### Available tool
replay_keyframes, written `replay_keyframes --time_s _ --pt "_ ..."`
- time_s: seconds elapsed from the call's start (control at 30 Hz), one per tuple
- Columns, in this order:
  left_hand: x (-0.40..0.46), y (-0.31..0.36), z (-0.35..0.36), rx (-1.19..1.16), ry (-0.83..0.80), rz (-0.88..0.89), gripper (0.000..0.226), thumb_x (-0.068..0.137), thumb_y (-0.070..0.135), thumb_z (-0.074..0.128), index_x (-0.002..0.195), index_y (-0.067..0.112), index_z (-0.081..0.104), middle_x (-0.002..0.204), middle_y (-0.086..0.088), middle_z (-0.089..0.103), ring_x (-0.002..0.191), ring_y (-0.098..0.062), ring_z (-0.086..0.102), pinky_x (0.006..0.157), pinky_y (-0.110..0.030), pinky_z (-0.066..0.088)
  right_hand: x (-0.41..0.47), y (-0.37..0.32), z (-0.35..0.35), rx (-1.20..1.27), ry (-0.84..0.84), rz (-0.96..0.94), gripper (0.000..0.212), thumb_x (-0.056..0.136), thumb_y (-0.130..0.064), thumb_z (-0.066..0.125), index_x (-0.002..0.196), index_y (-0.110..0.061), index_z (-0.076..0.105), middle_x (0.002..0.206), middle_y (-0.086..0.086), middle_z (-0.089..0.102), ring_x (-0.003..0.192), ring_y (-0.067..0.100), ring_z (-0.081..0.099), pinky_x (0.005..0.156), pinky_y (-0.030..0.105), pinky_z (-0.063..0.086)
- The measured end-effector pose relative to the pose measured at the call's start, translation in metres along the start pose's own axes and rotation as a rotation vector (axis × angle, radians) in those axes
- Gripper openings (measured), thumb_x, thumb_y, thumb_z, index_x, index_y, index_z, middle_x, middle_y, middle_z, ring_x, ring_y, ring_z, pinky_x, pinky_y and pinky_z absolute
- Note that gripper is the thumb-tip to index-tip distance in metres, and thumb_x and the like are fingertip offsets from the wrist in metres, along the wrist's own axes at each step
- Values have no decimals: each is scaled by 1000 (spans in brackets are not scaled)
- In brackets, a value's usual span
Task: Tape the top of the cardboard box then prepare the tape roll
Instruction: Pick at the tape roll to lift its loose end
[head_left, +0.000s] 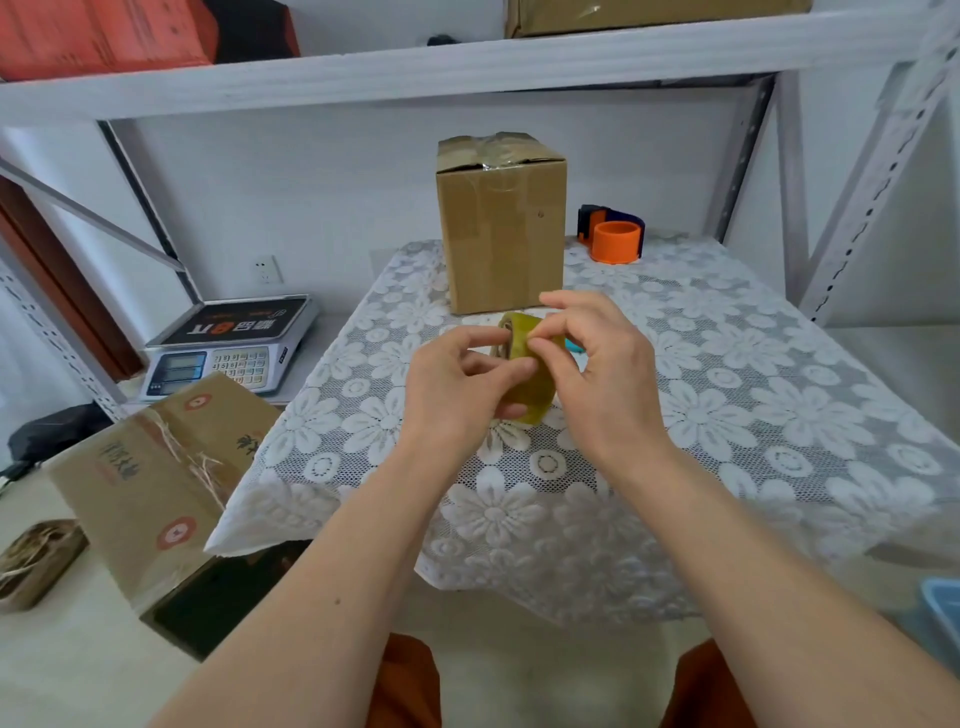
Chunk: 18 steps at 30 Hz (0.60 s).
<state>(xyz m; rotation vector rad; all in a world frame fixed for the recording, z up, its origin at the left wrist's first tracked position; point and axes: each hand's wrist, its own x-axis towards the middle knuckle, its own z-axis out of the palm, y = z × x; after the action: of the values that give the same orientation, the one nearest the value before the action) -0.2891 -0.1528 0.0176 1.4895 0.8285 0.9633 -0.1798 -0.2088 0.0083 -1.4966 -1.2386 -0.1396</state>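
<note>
Tape roll (525, 374) held over table (727, 415), just in front of cardboard box (501, 223). Left hand (457, 387) fingers curled round roll; right hand (597, 358) fingers pinch its outer wrap. Box top taped.

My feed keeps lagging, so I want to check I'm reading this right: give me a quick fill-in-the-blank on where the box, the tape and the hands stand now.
1. Both hands, the left hand and the right hand, hold the ____ above the lace tablecloth.
2. The top of the cardboard box is already ____.
3. The tape dispenser right of the box has an ____ core.

Missing words: tape roll; taped; orange
</note>
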Motion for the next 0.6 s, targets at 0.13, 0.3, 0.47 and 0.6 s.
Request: replay_keyframes --time_s 0.13,0.3,0.47,0.6 --pt "1 1 -3 -30 6 -20 28 79 5 74 106 3 67 80 -15 73 68 -20 72 55 -27 59 -1 -2 -1 -2 -41 -2 8 84 -8 64 79 -12 68 126 1 57 109 7 53 88 8 33" --pt "0 1 -3 -31 58 23 34 76 6 77 106 15 62 80 -15 72 67 -25 71 58 -32 60 0 0 -3 -49 -66 -61 7 84 -9 64 82 -10 71 130 3 56 104 10 57 87 11 38" --pt "-1 1 0 63 49 166 25 78 -2 72 88 20 67 90 -5 70 69 -21 71 55 -26 58 -2 2 -1 -79 -21 -122 8 83 -9 65 84 -11 72 120 7 61 102 22 61 84 39 51" --pt "1 0 -1 -32 120 104 13 78 1 73 78 14 73 79 -5 74 62 -20 71 58 -28 59 -4 6 -1 -189 -9 -280 16 87 -9 59 96 -10 73 112 12 62 102 28 59 78 44 52"
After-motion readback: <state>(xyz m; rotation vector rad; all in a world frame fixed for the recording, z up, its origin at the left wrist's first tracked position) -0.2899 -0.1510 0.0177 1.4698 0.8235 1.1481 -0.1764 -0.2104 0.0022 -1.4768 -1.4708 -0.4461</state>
